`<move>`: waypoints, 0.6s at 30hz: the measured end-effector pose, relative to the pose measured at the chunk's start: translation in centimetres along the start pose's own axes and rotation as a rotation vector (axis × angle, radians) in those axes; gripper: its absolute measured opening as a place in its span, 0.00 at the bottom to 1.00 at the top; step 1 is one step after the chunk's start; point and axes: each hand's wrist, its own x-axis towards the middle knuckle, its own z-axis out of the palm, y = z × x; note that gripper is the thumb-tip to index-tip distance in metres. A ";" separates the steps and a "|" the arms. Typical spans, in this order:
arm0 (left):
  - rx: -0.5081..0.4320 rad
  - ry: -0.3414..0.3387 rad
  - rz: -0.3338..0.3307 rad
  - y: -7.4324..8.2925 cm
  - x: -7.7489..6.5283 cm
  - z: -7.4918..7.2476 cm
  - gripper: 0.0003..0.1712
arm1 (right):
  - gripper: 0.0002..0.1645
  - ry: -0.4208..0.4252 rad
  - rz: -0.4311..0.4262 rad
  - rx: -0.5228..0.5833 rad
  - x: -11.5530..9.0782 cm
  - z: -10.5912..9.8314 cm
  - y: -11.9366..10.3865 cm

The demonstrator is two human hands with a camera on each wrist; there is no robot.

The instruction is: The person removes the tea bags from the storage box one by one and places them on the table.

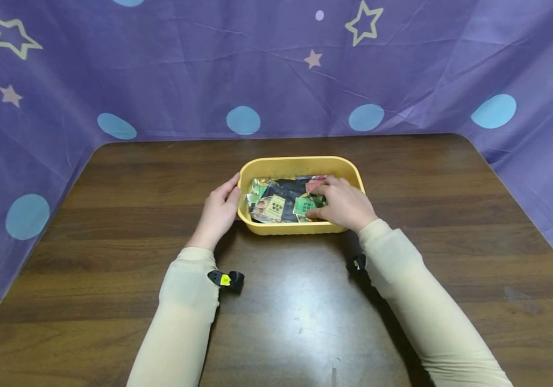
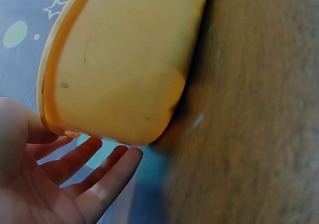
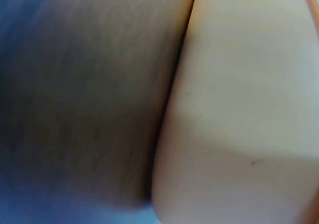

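A yellow plastic basin (image 1: 300,228) stands on the table, holding several flat foil packets (image 1: 286,188) with green, cream and red labels. My left hand (image 1: 220,212) rests against its left end, the thumb at the rim. In the left wrist view, the fingers (image 2: 107,186) lie fairly straight along the outside of the wall. Inside the basin, my right hand (image 1: 346,204) touches the packets on the right, its thumb by a green label (image 1: 304,206) and its fingertips near a red one (image 1: 315,185). The right wrist view shows the basin's wall (image 3: 239,84) close up, without the hand.
The brown wooden table (image 1: 112,215) extends around the basin. Purple cloth (image 1: 281,70) with stars and blue dots hangs behind it and at both sides. A black strap (image 1: 228,280) with a yellow mark sits at the left wrist.
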 end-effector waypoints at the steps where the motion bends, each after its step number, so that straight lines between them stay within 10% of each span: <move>1: -0.006 -0.001 0.000 0.0 0.0 0.0 0.27 | 0.39 -0.004 0.003 0.000 0.0 0.0 0.0; 18: -0.019 -0.012 -0.013 0.3 -0.1 -0.1 0.27 | 0.34 0.086 -0.038 0.237 -0.2 -0.2 0.6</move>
